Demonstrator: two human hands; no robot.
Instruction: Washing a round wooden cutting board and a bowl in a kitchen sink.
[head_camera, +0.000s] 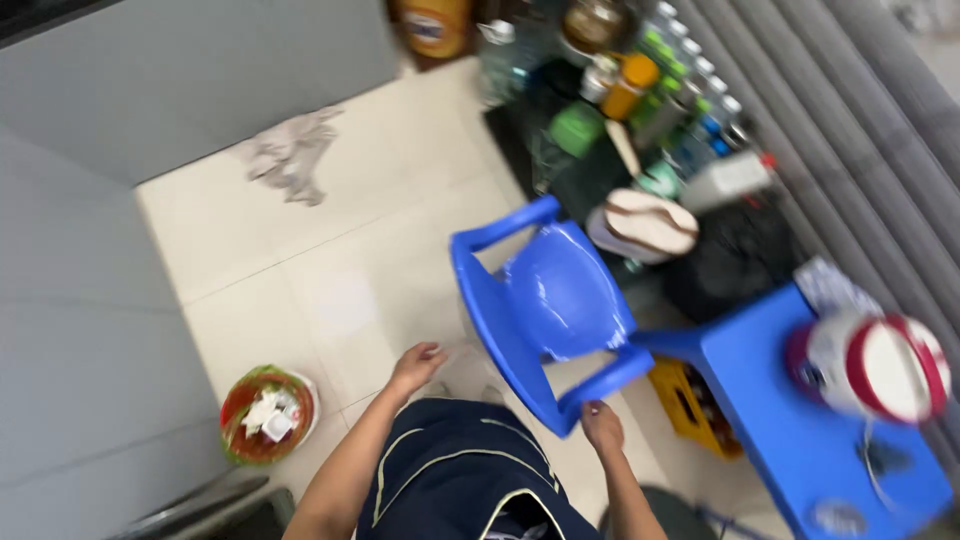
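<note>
Blue plastic chair (555, 300) on tiled floor (350, 270), right hand (602, 425) fingers curled beside its armrest, contact unclear, left hand (417, 365) loosely curled, empty, waste basket (267, 414) well left, blue desk (800, 420) right.

Glossy blue plastic chair (560, 300), smooth shiny pale floor tiles (330, 260), crumpled grey cloth rag (290, 155)

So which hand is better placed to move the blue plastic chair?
The right hand, probably. It sits right at the armrest of the blue plastic chair, touching or nearly gripping it. The left hand hangs over the tiled floor, apart from the chair.
</note>
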